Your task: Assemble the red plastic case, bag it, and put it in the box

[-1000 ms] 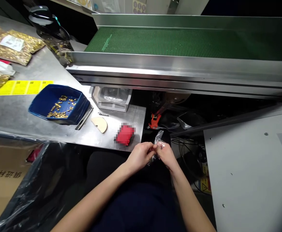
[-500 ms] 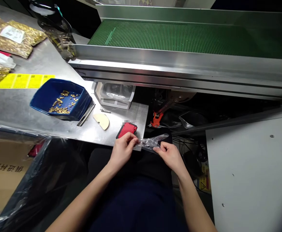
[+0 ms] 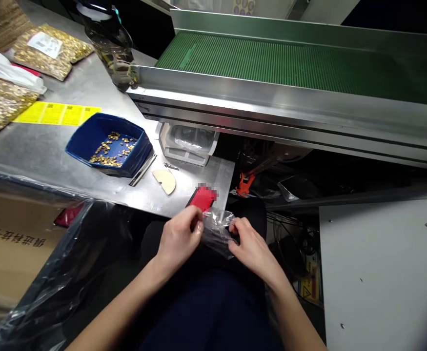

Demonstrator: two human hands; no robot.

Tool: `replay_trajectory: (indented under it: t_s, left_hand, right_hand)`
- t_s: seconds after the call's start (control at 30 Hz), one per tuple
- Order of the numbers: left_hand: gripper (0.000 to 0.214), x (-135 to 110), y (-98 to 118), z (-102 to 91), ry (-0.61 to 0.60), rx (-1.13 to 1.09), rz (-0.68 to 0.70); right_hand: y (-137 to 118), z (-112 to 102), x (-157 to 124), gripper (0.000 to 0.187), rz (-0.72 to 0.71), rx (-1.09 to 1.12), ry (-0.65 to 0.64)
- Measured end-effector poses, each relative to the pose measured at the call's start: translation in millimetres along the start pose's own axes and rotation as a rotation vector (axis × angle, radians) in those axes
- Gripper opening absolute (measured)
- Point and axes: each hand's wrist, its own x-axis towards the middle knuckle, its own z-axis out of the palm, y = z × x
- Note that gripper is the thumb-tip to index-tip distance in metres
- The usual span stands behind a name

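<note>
A clear plastic bag [image 3: 217,229] is stretched between my two hands above my lap, just off the table's front edge. My left hand [image 3: 181,233] pinches its left side with thumb and forefinger. On the opposite side, my right hand [image 3: 249,244] grips the bag's edge with curled fingers. Partly behind my left hand lies a red and black object [image 3: 202,197] on the table corner, its top blurred out. A pale half-round piece [image 3: 164,181] with a small notch rests to the left of it. Whether the bag holds anything, I cannot tell.
A blue bin [image 3: 140,151] with small brass-coloured parts stands left, a white tray [image 3: 187,158] of plastic bags behind. A green conveyor [image 3: 272,63] runs across the back. Bags of gold parts [image 3: 1,105], yellow labels [image 3: 57,114] and a bottle [image 3: 112,56] sit farther left. An orange clamp [image 3: 245,184] is near the table corner.
The bag has been spread wider and hangs lower between my hands. Both hands have come down slightly towards me, and the view has shifted a little left.
</note>
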Motion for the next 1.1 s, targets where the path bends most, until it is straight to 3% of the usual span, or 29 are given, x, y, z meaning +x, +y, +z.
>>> replay_trajectory:
  t_s: [0.07,0.13,0.23,0.3,0.33,0.4,0.5,0.63,0.73,0.83,0.9,1.0,1.1]
  left_hand:
    - [0.011,-24,-13,-12.0,-0.286,-0.027,0.06]
    - [0.012,-51,-28,-21.4,-0.465,-0.065,-0.001]
    - [0.017,-90,-50,-33.2,-0.469,-0.103,-0.252]
    - [0.021,-112,-63,-38.3,-0.418,-0.161,-0.413]
    - [0.025,-120,-68,-39.4,-0.393,-0.207,-0.48]
    - [0.037,-132,-74,-37.9,-0.344,-0.29,-0.58]
    - [0.054,-133,-74,-29.3,-0.245,-0.307,-0.642]
    - [0.059,-113,-69,-17.5,-0.065,-0.18,-0.56]
    - [0.063,-95,-67,-12.1,0.022,-0.047,-0.434]
    - [0.065,-78,-66,-7.8,0.05,0.0,-0.365]
    - [0.063,-68,-64,-5.0,0.054,0.024,-0.311]
    - [0.059,-56,-60,-0.5,0.053,0.074,-0.197]
    - [0.052,-47,-53,6.5,0.061,0.153,-0.039]
  right_hand:
    - [-9,17,7,0.016,-0.043,0.129,-0.015]
    - [-16,30,14,0.036,-0.028,0.237,-0.125]
    - [-14,40,20,0.024,-0.041,0.386,-0.467]
    - [-7,47,22,0.041,0.066,0.624,-0.588]
    - [-3,52,23,0.045,0.147,0.747,-0.566]
    - [2,67,27,0.044,0.283,0.918,-0.397]
    - [-1,97,40,0.048,0.336,1.031,-0.235]
    - [-10,116,61,0.044,0.354,1.096,-0.051]
    - [-12,99,61,0.04,0.323,1.079,0.111]
    - [-12,61,36,0.034,0.169,0.929,0.257]
    - [-13,35,9,0.027,-0.047,0.627,0.258]
    - [-15,13,-29,0.014,-0.348,0.028,-0.025]
    - [-14,17,-48,0.011,-0.424,-0.394,-0.188]
